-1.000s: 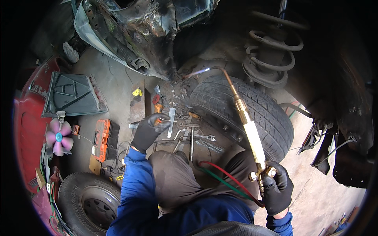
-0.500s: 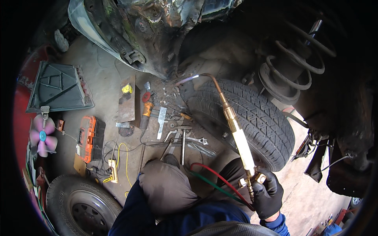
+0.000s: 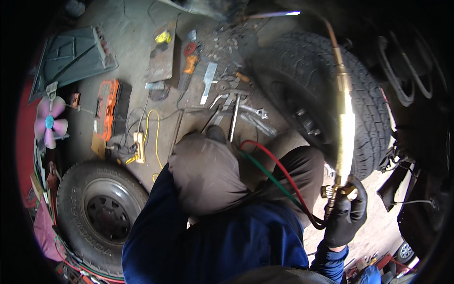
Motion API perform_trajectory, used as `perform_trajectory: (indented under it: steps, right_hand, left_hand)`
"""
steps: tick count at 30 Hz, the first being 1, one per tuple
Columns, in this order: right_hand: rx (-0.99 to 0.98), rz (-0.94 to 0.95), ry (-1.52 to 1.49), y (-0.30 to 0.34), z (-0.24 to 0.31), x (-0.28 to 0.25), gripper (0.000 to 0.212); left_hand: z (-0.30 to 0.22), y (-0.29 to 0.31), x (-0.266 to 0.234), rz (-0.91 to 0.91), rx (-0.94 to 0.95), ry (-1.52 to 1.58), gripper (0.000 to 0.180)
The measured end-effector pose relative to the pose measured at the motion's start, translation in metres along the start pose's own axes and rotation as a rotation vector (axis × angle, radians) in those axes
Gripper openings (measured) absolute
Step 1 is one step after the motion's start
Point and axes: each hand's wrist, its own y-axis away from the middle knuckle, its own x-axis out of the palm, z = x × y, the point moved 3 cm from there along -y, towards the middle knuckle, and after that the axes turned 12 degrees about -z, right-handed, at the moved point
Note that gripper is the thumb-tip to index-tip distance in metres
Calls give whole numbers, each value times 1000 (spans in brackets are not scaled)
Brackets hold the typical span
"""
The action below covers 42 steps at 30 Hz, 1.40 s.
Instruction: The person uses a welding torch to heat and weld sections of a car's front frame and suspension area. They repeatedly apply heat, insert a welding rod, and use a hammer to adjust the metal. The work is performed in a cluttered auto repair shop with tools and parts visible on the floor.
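My black-gloved right hand (image 3: 347, 215) is closed around the valve end of a brass gas torch (image 3: 345, 142). The torch points upward, past a tyre (image 3: 371, 113). From its bent copper tip a thin bluish flame (image 3: 279, 14) runs left toward dark vehicle metal (image 3: 213, 8) at the upper edge. A red hose (image 3: 283, 170) and a green hose (image 3: 270, 176) loop across my legs to the torch's lower end. My left hand is out of sight; only the blue left sleeve (image 3: 153, 222) shows.
An angle grinder (image 3: 188, 68), wrenches (image 3: 257, 111) and a hammer-like tool (image 3: 235, 113) lie on the floor ahead. At the left are an orange-black toolbox (image 3: 108, 106), a power strip (image 3: 139, 146), a fan (image 3: 50, 122) and a loose wheel (image 3: 71, 208). A coil spring (image 3: 399, 71) is at the right.
The view has tilted down, so floor objects sit higher in the picture. My right hand and the lit torch appear farther right, with the flame higher up. The right hand keeps its grip.
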Motion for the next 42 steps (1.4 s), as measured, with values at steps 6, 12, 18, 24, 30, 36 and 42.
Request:
perform_trajectory:
  steps: [6,12,18,24,30,36,42]
  right_hand:
    - [-24,-65,109,4,-4,-3,74]
    - [-2,-96,3,4,-1,0,64]
    - [-9,-102,4,4,2,1,70]
    - [108,-97,51,9,4,-3,65]
    - [36,22,-175,6,2,-13,47]
    - [33,0,-292,11,-13,-29,45]
    - [72,-73,-334,18,-34,-42,51]
  left_hand:
    - [-3,-4,-12,-23,-2,-18,45]
    - [-28,-32,-19,-42,76,-56,46]
    - [-79,-87,-23,-16,380,-102,48]
    - [-171,-140,-67,435,835,-132,58]
    - [-298,-188,-67,650,1078,-768,74]
    - [-325,-109,75,610,942,-817,64]
    - [-280,-11,146,75,960,-767,49]
